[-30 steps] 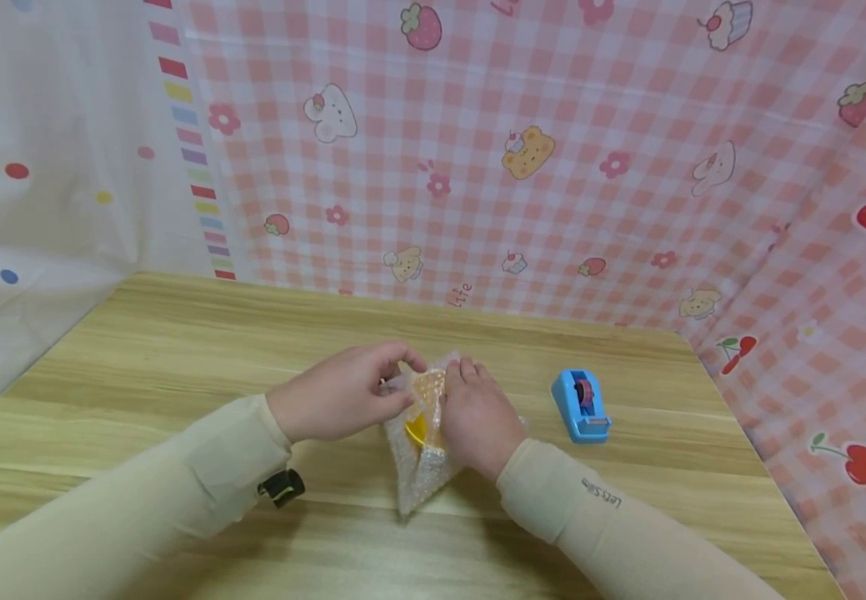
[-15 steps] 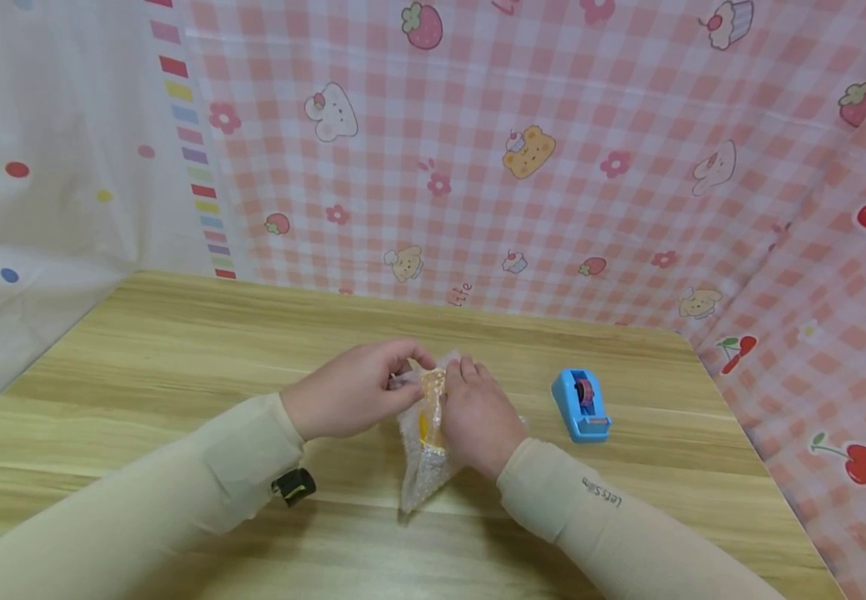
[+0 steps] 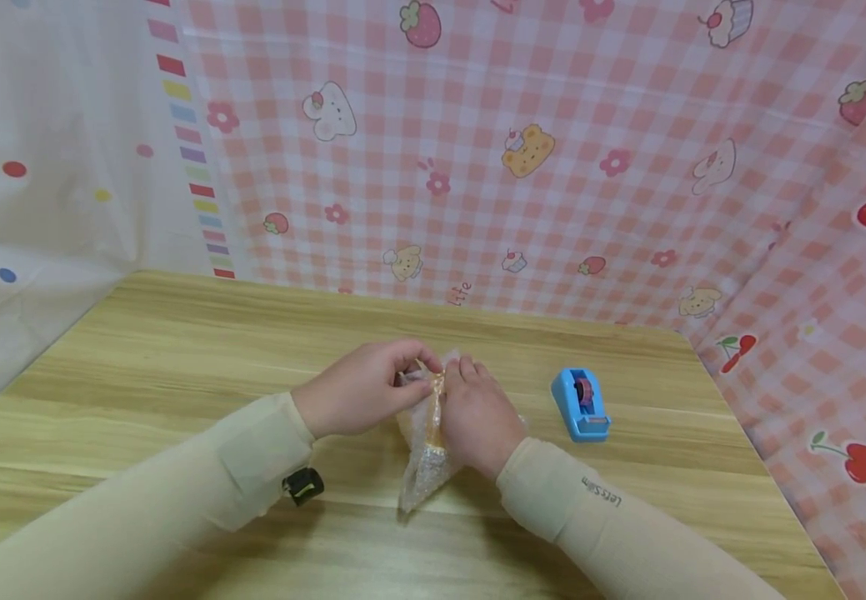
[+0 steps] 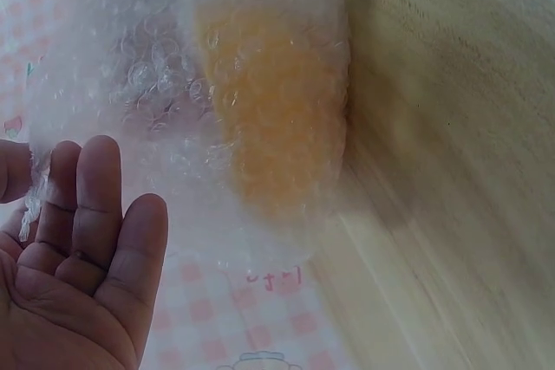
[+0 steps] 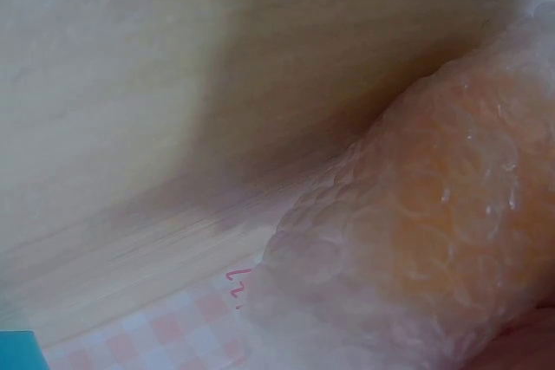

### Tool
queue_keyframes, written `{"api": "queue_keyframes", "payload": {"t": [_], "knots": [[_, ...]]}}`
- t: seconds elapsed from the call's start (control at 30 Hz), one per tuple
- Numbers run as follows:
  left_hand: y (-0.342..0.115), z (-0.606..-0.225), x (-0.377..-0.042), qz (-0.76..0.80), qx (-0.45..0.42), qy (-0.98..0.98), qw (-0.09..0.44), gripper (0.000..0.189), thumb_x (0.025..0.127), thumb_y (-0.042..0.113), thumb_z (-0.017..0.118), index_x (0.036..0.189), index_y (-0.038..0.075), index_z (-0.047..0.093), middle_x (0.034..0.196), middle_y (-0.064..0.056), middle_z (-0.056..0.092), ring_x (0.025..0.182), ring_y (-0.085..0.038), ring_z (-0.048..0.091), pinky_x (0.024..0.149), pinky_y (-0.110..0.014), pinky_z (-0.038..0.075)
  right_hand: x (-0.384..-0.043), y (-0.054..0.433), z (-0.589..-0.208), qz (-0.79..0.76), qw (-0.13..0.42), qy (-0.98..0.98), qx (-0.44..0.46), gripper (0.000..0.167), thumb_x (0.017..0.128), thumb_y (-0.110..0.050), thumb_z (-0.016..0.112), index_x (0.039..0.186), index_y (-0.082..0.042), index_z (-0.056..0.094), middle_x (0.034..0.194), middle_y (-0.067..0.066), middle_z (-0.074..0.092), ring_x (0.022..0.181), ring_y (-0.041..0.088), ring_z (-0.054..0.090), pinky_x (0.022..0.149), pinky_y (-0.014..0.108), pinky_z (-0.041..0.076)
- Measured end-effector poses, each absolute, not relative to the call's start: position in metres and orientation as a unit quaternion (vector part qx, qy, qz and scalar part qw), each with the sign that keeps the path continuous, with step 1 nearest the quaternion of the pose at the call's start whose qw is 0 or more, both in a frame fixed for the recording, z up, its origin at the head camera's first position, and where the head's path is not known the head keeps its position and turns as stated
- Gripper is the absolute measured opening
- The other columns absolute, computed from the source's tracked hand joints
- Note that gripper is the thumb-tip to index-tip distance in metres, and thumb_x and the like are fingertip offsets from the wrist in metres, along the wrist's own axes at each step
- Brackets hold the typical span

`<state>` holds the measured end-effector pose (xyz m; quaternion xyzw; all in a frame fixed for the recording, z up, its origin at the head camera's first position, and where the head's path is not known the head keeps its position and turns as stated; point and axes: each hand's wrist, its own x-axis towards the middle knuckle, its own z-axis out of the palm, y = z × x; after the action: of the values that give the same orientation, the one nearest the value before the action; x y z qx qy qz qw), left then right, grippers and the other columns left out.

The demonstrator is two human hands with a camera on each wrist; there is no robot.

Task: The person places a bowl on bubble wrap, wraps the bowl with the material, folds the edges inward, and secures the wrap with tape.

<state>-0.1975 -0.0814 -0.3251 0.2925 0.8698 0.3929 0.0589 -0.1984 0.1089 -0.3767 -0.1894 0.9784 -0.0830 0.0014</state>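
A sheet of bubble wrap [image 3: 423, 482] is folded round a yellow-orange thing [image 4: 277, 119] at the middle of the table. Through the bubbles its outline is blurred, so I cannot tell what kind of thing it is. My left hand [image 3: 365, 387] pinches the wrap's free edge between thumb and index finger, over the bundle. In the left wrist view the other fingers [image 4: 143, 231] stand loosely beside the sheet. My right hand [image 3: 480, 417] lies along the bundle's right side, fingers straight and pressing on the wrap. The right wrist view has the wrapped side [image 5: 434, 214] close up.
A blue tape dispenser [image 3: 581, 406] with a roll in it stands right of my right hand on the wooden table [image 3: 177, 350]. Behind the table hangs a pink checked cloth [image 3: 433, 108]; a white dotted cloth [image 3: 50, 125] hangs at the left.
My left hand has moved right, drawing the wrap's edge over the bundle towards my right hand. The bright yellow curved part that showed earlier is now covered. The right hand has stayed put.
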Motion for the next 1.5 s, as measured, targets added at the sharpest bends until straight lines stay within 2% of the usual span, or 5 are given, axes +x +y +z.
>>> {"api": "queue_keyframes", "payload": {"t": [0.3, 1.13, 1.3, 1.5], "knots": [[-0.078, -0.328, -0.200, 0.396, 0.287, 0.870, 0.059, 0.024, 0.103, 0.020, 0.066, 0.125, 0.012, 0.070, 0.096, 0.002, 0.071, 0.084, -0.011, 0.064, 0.075, -0.031, 0.056, -0.198, 0.109, -0.377, -0.096, 0.006, 0.979, -0.179, 0.057, 0.111, -0.019, 0.046, 0.156, 0.014, 0.037, 0.161, 0.035, 0.039, 0.152, 0.047, 0.039, 0.127, 0.053, 0.032], [-0.073, -0.335, -0.205, 0.407, 0.287, 0.865, 0.065, 0.024, 0.105, 0.020, 0.064, 0.125, 0.008, 0.069, 0.105, -0.001, 0.075, 0.090, -0.010, 0.067, 0.081, -0.030, 0.058, -0.198, 0.109, -0.376, -0.098, 0.002, 0.979, -0.181, 0.056, 0.110, -0.018, 0.048, 0.155, 0.015, 0.038, 0.161, 0.034, 0.040, 0.153, 0.045, 0.038, 0.128, 0.052, 0.032], [-0.071, -0.335, -0.204, 0.409, 0.286, 0.864, 0.066, 0.023, 0.105, 0.018, 0.064, 0.125, 0.009, 0.070, 0.109, -0.001, 0.075, 0.093, -0.010, 0.068, 0.083, -0.030, 0.058, -0.199, 0.110, -0.377, -0.089, -0.001, 0.978, -0.188, 0.054, 0.109, -0.016, 0.048, 0.153, 0.015, 0.041, 0.161, 0.033, 0.042, 0.154, 0.044, 0.038, 0.128, 0.051, 0.031], [-0.071, -0.337, -0.204, 0.418, 0.286, 0.859, 0.074, 0.023, 0.105, 0.018, 0.063, 0.126, 0.009, 0.069, 0.105, -0.001, 0.075, 0.091, -0.010, 0.068, 0.081, -0.030, 0.058, -0.199, 0.111, -0.377, -0.082, 0.002, 0.977, -0.197, 0.055, 0.104, -0.009, 0.051, 0.153, 0.014, 0.042, 0.162, 0.031, 0.041, 0.155, 0.043, 0.037, 0.128, 0.051, 0.031]]}}
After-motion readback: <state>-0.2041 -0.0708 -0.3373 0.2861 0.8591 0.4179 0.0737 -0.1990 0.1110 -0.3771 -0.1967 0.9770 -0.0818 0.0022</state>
